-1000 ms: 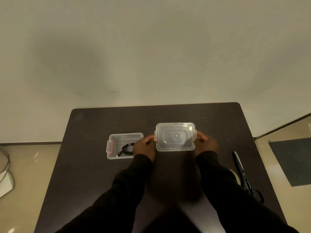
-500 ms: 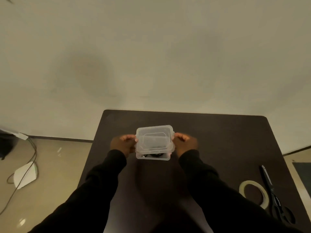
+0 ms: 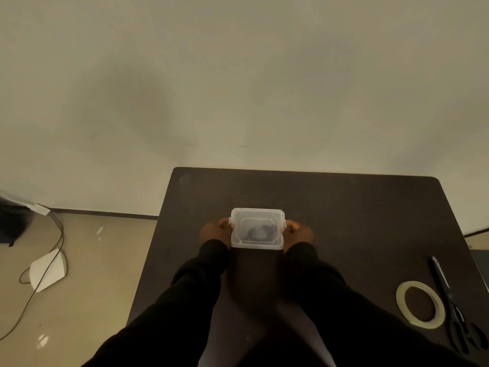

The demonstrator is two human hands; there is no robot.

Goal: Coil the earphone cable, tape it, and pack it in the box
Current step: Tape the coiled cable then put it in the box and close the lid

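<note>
box (image 3: 257, 229): clear plastic, smooth, lid frosted (dark coil dim inside) | table (image 3: 344, 207): dark, matt | tape roll (image 3: 420, 307): translucent, glossy | sleeves (image 3: 185, 300): black cloth

Both arms reached forward from the bottom of the view in long black sleeves, converging toward the middle. The left hand (image 3: 214, 232) sat at the left end of a small clear plastic box with its lid on (image 3: 257, 229), fingers curled against the end by the latch. The right hand (image 3: 299, 233) mirrored it at the right end, fingertips pressed to that side's latch. The two wrists lay level with each other, knuckles turned outward, the box clasped between the palms.
</note>
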